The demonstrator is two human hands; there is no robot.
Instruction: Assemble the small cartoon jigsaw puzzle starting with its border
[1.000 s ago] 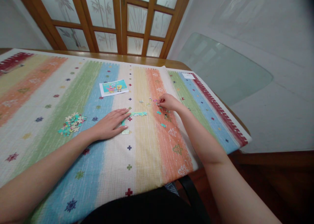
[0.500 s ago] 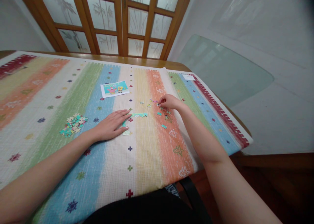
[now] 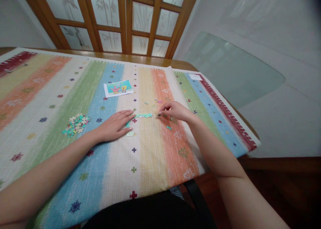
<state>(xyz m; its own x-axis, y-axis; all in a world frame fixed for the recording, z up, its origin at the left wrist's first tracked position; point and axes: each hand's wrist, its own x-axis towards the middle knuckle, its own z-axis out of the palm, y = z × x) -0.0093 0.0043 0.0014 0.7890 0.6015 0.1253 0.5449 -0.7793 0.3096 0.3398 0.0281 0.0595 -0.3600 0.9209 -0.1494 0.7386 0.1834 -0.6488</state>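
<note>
My left hand (image 3: 116, 124) lies flat with fingers stretched out, over the corner of a partly joined jigsaw puzzle (image 3: 144, 115). A turquoise strip of it runs right from my fingertips, and a short side runs toward me, partly under the hand. Just beyond the strip's right end, my right hand (image 3: 175, 110) pinches a small dark-looking puzzle piece (image 3: 157, 115) between thumb and finger, low over the cloth. Beside that hand lie loose puzzle pieces (image 3: 153, 106) and a turquoise piece (image 3: 169, 127); others are partly hidden by the hand.
A pile of puzzle pieces (image 3: 76, 124) sits left of my left forearm. Farther back lies a cartoon picture card (image 3: 118, 88). A white slip of paper (image 3: 196, 77) rests at the far right of the striped tablecloth (image 3: 150, 162). Wooden glazed doors (image 3: 126, 21) stand behind the table.
My right hand has moved left and slightly toward me, from the loose pieces to near the strip's right end, with a piece pinched. My left hand stays on the puzzle. The view has shifted slightly.
</note>
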